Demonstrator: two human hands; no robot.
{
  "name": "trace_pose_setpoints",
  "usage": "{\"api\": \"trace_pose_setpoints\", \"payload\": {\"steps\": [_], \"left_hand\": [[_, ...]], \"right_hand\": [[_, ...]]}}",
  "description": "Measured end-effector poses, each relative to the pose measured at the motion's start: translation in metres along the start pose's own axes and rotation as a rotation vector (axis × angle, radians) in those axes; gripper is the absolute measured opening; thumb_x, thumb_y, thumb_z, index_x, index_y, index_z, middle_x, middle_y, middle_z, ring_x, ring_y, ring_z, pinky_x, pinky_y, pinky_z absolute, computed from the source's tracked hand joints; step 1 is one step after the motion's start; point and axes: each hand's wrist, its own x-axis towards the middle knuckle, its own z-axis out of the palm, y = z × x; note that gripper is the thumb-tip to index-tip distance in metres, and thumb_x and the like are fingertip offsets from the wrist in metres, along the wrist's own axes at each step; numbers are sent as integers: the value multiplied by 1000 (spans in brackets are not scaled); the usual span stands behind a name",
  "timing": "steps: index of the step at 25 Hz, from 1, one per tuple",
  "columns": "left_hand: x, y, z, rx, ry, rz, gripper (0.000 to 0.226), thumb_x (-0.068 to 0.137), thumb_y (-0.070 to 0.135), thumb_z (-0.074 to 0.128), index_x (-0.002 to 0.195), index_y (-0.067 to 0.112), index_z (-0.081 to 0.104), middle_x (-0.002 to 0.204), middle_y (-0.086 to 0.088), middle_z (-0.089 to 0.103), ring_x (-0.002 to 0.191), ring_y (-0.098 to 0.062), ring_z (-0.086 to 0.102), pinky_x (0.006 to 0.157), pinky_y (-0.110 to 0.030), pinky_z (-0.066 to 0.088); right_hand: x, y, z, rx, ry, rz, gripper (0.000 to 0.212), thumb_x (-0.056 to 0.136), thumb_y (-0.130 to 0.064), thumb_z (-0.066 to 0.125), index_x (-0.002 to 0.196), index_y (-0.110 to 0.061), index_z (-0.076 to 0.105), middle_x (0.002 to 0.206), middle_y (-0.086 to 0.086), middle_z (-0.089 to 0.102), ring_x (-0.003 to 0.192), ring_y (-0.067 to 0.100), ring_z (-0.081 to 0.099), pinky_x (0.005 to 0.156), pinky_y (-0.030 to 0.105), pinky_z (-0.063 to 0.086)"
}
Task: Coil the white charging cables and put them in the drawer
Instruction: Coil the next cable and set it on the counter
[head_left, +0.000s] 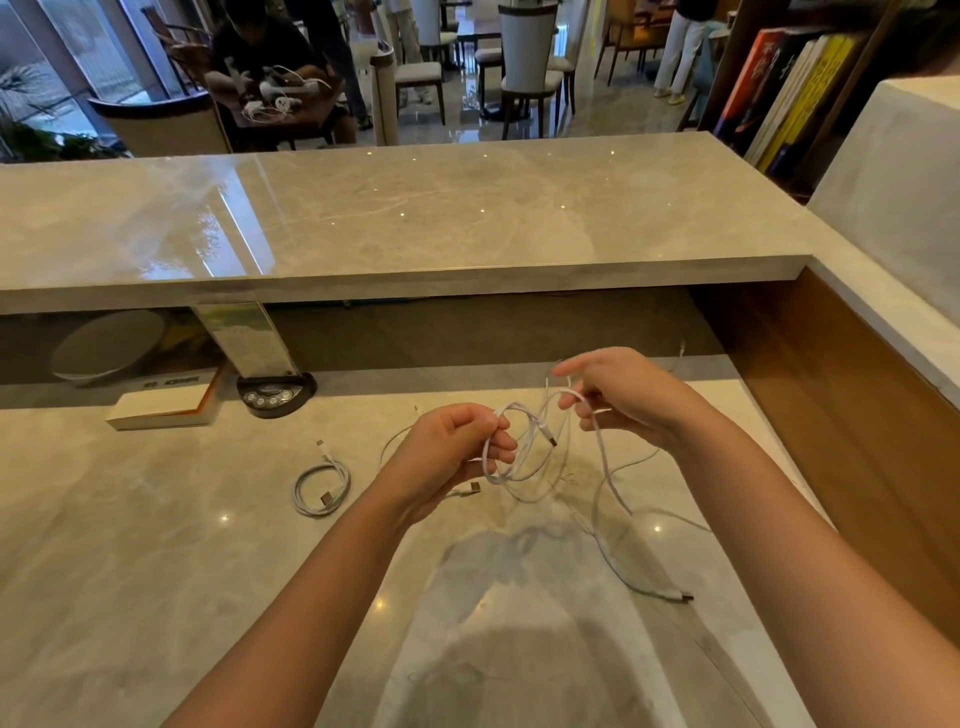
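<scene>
My left hand (457, 447) grips loops of a white charging cable (519, 441) above the marble desk (156, 545). My right hand (618, 395) pinches the same cable a little further along, and the strand runs down from it to the desk. The loose tail trails to the right and ends in a plug (680, 596). A second white cable (320, 488) lies coiled on the desk to the left of my left hand. Another white plug (470, 488) shows just under my left hand. No drawer is in view.
A raised marble counter (415, 208) runs across behind the desk. Under it stand a book (161, 408), a black button base with a clear stand (275, 397) and a round white object (104, 343). A wooden side panel (831, 415) closes the right.
</scene>
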Motion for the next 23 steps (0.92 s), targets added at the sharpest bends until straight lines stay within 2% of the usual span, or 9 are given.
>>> {"api": "trace_pose_setpoints", "payload": {"steps": [2, 6, 9, 12, 15, 17, 19, 21, 23], "left_hand": [[-1, -6, 6, -42, 78, 31, 21, 95, 9, 45, 88, 5, 65, 76, -6, 71, 66, -11, 69, 64, -21, 56], [0, -9, 15, -167, 115, 64, 21, 94, 9, 47, 96, 3, 67, 93, -16, 73, 84, -21, 71, 73, -26, 58], [2, -13, 14, -223, 119, 55, 24, 94, 11, 48, 101, 2, 68, 97, -17, 72, 88, -22, 70, 80, -30, 57], [3, -14, 15, -456, 12, 19, 26, 96, 8, 44, 102, -4, 66, 94, -17, 71, 85, -20, 70, 82, -30, 57], [3, -13, 19, -604, 9, 20, 26, 96, 9, 43, 94, 2, 68, 90, -11, 74, 86, -17, 71, 79, -27, 57], [5, -12, 15, -638, 35, 42, 24, 96, 10, 43, 90, 4, 66, 80, -8, 73, 77, -14, 71, 74, -26, 58], [7, -10, 7, -727, 25, 75, 21, 96, 10, 42, 89, 5, 61, 69, -5, 64, 64, -10, 66, 70, -26, 58], [7, -8, -1, -772, -14, 100, 20, 96, 7, 39, 96, 4, 60, 62, 0, 56, 56, -7, 57, 71, -27, 57], [6, -6, -3, -757, -70, 94, 25, 95, 4, 37, 104, 3, 60, 62, 0, 53, 56, -7, 54, 75, -28, 57]], "right_hand": [[-8, -2, 12, 75, -17, -63, 36, 90, 6, 39, 119, -10, 53, 82, 13, 64, 63, 15, 59, 53, 22, 55], [-15, 8, 41, -2, 61, -196, 38, 85, 0, 55, 118, -17, 48, 86, 16, 69, 70, 24, 70, 69, 36, 61], [-15, 14, 50, -52, 166, -234, 40, 82, -12, 66, 114, -22, 44, 77, 6, 61, 64, 23, 71, 63, 34, 61], [-14, 19, 56, -94, 274, -249, 44, 77, -23, 71, 107, -23, 38, 74, 2, 48, 65, 32, 67, 62, 45, 59], [-15, 29, 61, -105, 339, -242, 48, 75, -38, 71, 100, -24, 33, 83, -1, 47, 62, 21, 59, 54, 35, 54], [-19, 41, 62, -110, 302, -261, 38, 78, -41, 68, 92, -29, 35, 84, -2, 47, 62, 19, 55, 53, 31, 48], [-23, 54, 56, -66, 165, -265, 22, 84, -31, 64, 88, -28, 43, 81, -3, 51, 53, 16, 51, 48, 27, 43], [-25, 61, 42, 5, -31, -241, 4, 88, -17, 60, 89, -18, 56, 72, 1, 55, 47, 14, 47, 45, 25, 38], [-26, 63, 28, 16, -141, -243, 9, 90, -8, 57, 86, -9, 65, 65, 2, 56, 47, 12, 45, 45, 24, 37]]}}
